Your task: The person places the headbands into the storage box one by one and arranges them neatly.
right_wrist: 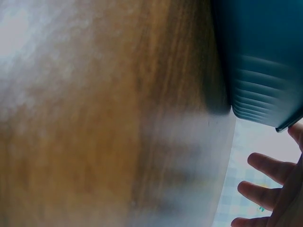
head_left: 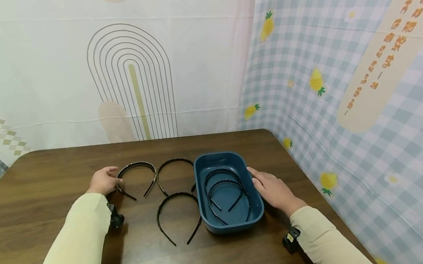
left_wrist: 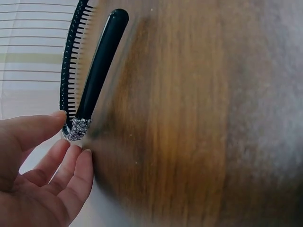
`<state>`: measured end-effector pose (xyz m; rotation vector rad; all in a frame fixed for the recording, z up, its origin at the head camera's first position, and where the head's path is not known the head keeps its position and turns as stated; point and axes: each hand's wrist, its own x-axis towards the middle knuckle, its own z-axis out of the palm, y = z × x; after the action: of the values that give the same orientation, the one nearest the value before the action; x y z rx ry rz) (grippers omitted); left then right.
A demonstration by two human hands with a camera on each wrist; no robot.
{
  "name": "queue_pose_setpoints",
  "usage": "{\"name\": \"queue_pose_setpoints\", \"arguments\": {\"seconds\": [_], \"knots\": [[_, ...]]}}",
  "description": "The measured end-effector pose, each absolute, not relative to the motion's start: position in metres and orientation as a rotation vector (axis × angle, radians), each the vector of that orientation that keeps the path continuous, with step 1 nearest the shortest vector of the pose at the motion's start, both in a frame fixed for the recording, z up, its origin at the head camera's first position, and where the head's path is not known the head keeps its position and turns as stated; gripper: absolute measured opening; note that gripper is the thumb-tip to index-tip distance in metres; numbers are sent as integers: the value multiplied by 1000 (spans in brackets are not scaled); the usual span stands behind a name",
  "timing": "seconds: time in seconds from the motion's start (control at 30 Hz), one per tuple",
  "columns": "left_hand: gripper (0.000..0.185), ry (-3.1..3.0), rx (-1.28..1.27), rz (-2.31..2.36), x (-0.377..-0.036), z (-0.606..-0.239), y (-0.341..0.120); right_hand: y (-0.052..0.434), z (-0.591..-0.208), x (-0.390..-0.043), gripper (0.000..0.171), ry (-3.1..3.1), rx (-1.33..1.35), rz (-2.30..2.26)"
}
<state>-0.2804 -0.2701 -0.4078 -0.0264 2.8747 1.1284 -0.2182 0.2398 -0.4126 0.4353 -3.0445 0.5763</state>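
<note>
At the left of the head view, my left hand (head_left: 104, 181) pinches one side of a black toothed headband (head_left: 137, 164) between thumb and fingers. The left wrist view shows that the headband (left_wrist: 101, 66) has sparkly silver trim on its outer face. A blue plastic basin (head_left: 224, 229) stands on the table, with two black headbands (head_left: 224, 182) lying inside. My right hand (head_left: 275, 189) rests against the basin's right rim, fingers fairly straight. In the right wrist view some fingertips (right_wrist: 258, 160) are spread apart beside the basin wall (right_wrist: 260, 90).
Two more headbands lie left of the basin: one farther back (head_left: 175, 159), partly hidden by the basin, and one nearer (head_left: 179, 194). The brown wooden table (head_left: 54, 174) ends at a white patterned cloth (head_left: 207, 67) behind and a checked cloth (head_left: 281, 87) on the right.
</note>
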Motion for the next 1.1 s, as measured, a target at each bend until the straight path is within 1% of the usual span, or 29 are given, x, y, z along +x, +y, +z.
{"name": "queue_pose_setpoints", "arguments": {"seconds": [0.27,0.83,1.1], "knots": [[53,2754,-89,1266,-286,-409,-272,240,-412,-218,49,-3046,426,571],[43,2697,-213,1291,-288,-409,-267,239,-410,-217,49,-3049,431,591],[43,2685,-249,1269,-287,-409,-266,239,-411,-216,49,-3043,426,589]]}}
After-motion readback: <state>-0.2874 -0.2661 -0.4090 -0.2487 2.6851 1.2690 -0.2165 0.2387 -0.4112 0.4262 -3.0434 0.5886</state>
